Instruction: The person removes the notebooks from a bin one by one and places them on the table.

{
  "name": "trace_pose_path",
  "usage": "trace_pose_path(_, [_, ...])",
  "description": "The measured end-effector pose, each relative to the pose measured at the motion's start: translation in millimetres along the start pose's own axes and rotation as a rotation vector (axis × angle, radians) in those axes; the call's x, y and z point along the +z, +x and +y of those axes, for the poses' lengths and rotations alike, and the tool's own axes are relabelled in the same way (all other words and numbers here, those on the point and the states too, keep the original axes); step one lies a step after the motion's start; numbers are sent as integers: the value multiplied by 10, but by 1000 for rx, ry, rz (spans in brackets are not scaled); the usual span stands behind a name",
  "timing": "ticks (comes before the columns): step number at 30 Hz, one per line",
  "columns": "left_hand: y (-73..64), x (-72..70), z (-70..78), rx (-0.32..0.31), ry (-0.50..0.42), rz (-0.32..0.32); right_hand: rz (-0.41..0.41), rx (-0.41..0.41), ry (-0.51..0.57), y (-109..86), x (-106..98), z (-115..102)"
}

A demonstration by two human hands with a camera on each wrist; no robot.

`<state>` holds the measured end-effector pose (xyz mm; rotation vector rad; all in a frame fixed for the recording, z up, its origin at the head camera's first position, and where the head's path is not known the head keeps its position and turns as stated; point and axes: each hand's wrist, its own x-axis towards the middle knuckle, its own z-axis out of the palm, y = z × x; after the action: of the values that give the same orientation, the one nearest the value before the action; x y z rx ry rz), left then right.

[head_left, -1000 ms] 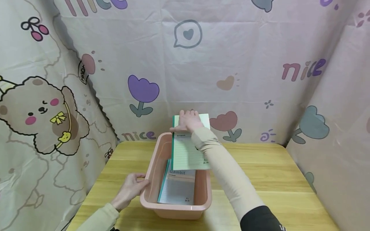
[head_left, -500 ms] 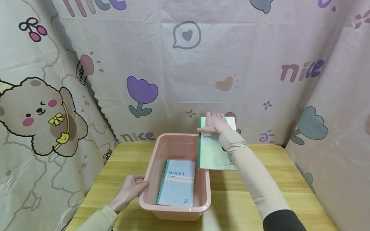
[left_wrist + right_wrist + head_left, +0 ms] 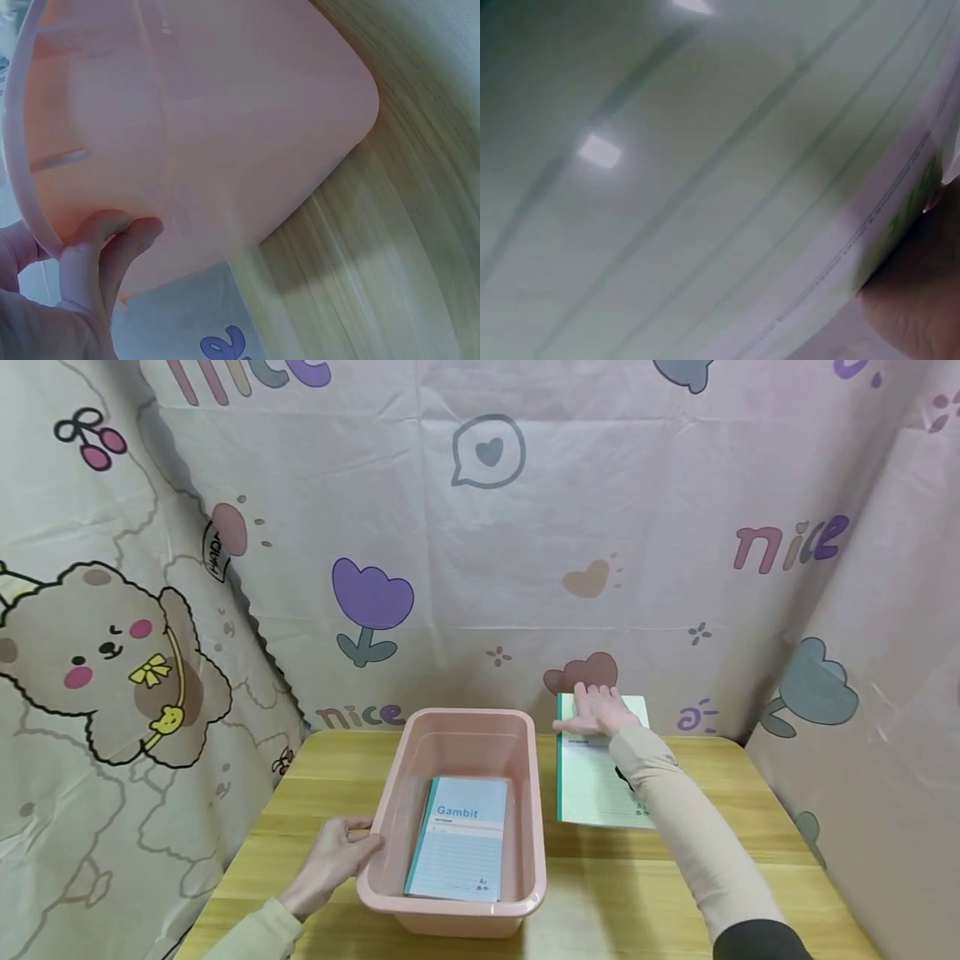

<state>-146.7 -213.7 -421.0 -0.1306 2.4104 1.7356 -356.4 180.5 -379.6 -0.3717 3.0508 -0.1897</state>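
Note:
My right hand point(image 3: 596, 712) holds a light green lined notebook point(image 3: 592, 785) near its top, to the right of the pink plastic bin point(image 3: 538, 827). The thumb reaches the notebook's teal spine. In the right wrist view the ruled cover point(image 3: 705, 172) fills most of the picture, with part of the hand point(image 3: 922, 277) at its right edge. My left hand point(image 3: 333, 860) grips the bin's left rim; the left wrist view shows fingers point(image 3: 124, 247) on the outer wall. Inside the bin lies a light blue notebook point(image 3: 459, 839) marked "Gambit", face up.
The bin stands on a wooden table point(image 3: 675, 885) near its front middle. Behind the table hangs a printed cloth point(image 3: 480, 543), with more cloth along the left and right sides.
The green notebook has moved right in my right hand, from over the bin to beside it, and has dropped lower. My left hand stays on the bin's rim.

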Motion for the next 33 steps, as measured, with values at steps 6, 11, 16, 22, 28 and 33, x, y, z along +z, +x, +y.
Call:
trace_pose_path(6, [15, -19, -16, 6, 13, -15, -11, -16, 16, -21, 436, 127])
trace_pose_path(11, [18, -51, -28, 10, 31, -55, -24, -15, 35, -42, 796, 215])
trace_pose_path(16, [22, -87, -29, 23, 38, -96, -50, -19, 67, -81, 1073, 293])
trace_pose_path(22, [32, -105, -38, 22, 33, -107, -66, -8, 79, -113, 1307, 380])
trace_pose_path(28, [42, -119, -41, 36, 24, -128, -37, -12, 76, -89, 1468, 415])
trace_pose_path(33, [45, -133, -40, 45, 19, -133, -10, -29, 83, -59, 1515, 399])
